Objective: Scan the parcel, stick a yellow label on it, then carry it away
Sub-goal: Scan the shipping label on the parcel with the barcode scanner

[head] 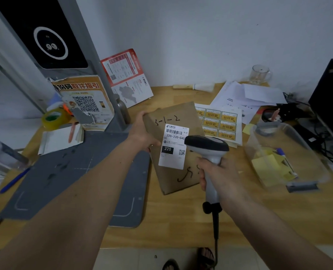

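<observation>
Parcel [173, 145]: flat brown cardboard mailer, mid-desk, tilted up toward the camera, near edge seemingly resting on the desk [181, 221]. White shipping label [174, 146] sits on its face, barcode near the label's top; handwritten "3-1-2" above the label, more scrawl below.

Left hand [142, 131] grips the parcel's upper-left edge, fingers curled behind, thumb on the front face. Right hand [214, 173] is wrapped round the handle of the scanner [207, 148], fingers clamped on it, head just right of the shipping label and overlapping the parcel's right edge, aimed toward the barcode. Cable hangs from the handle off the desk front.

Judgement: scan step in progress; no yellow label on the parcel yet. Parcel looks thin, light, fairly stiff, matte card so not slippery; one-hand edge pinch is enough, best at a side edge clear of the label, and it may flex if held by one corner only.

Sheet of yellow labels [219, 121] lies just right of and behind the parcel, partly under it. Further right of the parcel: clear plastic tub [286, 152] with sticky notes and pens. Left of the parcel: grey mat [74, 182], tape roll [53, 117], QR sign [85, 102]. Behind the parcel: loose papers, glass mug [259, 74].
</observation>
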A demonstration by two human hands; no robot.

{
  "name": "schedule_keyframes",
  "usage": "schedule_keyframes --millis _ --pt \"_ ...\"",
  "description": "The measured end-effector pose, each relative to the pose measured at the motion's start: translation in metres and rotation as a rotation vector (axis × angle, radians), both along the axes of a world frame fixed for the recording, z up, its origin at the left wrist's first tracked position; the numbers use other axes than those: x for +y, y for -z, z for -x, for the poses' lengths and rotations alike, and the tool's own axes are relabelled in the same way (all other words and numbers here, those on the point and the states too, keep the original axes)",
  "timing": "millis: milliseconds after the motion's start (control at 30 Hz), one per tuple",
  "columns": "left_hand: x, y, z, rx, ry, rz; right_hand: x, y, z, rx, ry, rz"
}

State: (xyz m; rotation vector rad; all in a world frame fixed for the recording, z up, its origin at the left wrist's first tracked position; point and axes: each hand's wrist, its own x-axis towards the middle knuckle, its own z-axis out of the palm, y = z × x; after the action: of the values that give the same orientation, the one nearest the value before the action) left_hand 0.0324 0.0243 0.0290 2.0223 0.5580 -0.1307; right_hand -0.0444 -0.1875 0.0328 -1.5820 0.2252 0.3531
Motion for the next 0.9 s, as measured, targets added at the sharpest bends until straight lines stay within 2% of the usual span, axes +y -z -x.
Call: schedule_keyframes --millis 300,900 --pt "0.003 0.002 -0.004 0.015 0.008 -0.023 -0.002 -0.011 0.016 -0.111 0.003 -0.007" --pt "0.002 -0.002 -0.006 0.056 0.02 0.054 -0.011 -0.009 0.013 -0.09 -0.033 0.005"
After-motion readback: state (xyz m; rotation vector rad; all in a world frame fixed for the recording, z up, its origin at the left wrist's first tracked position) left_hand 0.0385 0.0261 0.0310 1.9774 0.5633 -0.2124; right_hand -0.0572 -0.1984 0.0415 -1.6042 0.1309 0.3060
